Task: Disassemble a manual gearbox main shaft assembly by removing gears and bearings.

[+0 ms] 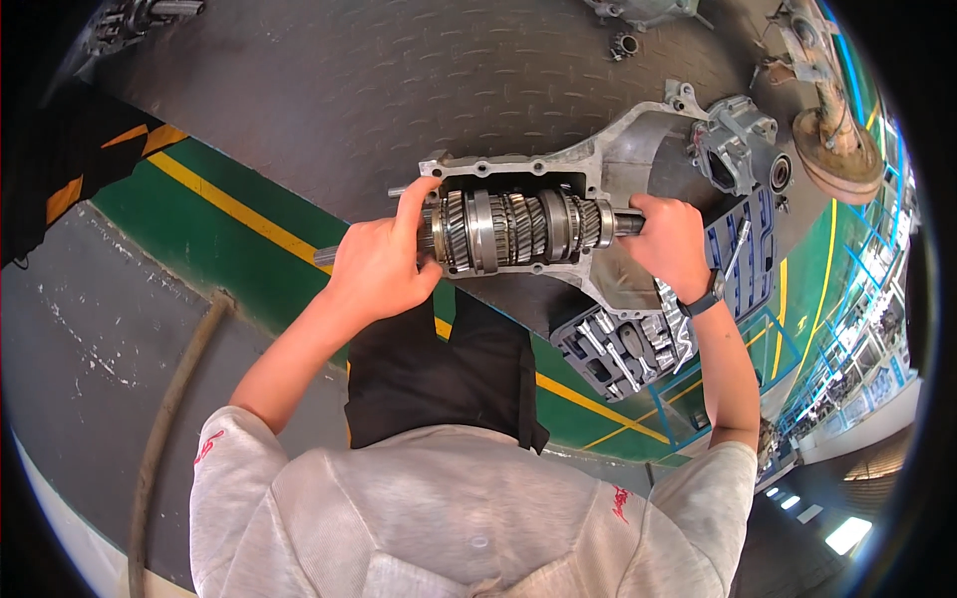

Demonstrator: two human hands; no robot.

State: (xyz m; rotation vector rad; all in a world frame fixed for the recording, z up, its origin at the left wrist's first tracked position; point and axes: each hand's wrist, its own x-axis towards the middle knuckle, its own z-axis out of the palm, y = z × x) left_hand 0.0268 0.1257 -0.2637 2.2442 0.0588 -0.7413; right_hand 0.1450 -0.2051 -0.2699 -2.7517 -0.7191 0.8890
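Note:
A steel gear shaft [515, 229], stacked with several helical gears and rings, lies level across the trough of an open aluminium gearbox housing [636, 151]. My left hand [384, 261] is closed round its left end, the index finger stretched toward the housing's rim and the thumb underneath. A thin splined end sticks out to the left behind that hand. At the other end, my right hand [670, 247] wraps its fingers round the narrower shaft stub, over the wide bell of the housing. The shaft's underside is hidden, so I cannot tell whether it rests on the housing.
The housing sits on a dark tread-plate bench [399, 90]. To its right stand a smaller cast cover [738, 145] and a rusty drum-like part [839, 154]. An open socket toolbox [618, 351] lies near the right forearm. A small ring gear [625, 45] is at the back.

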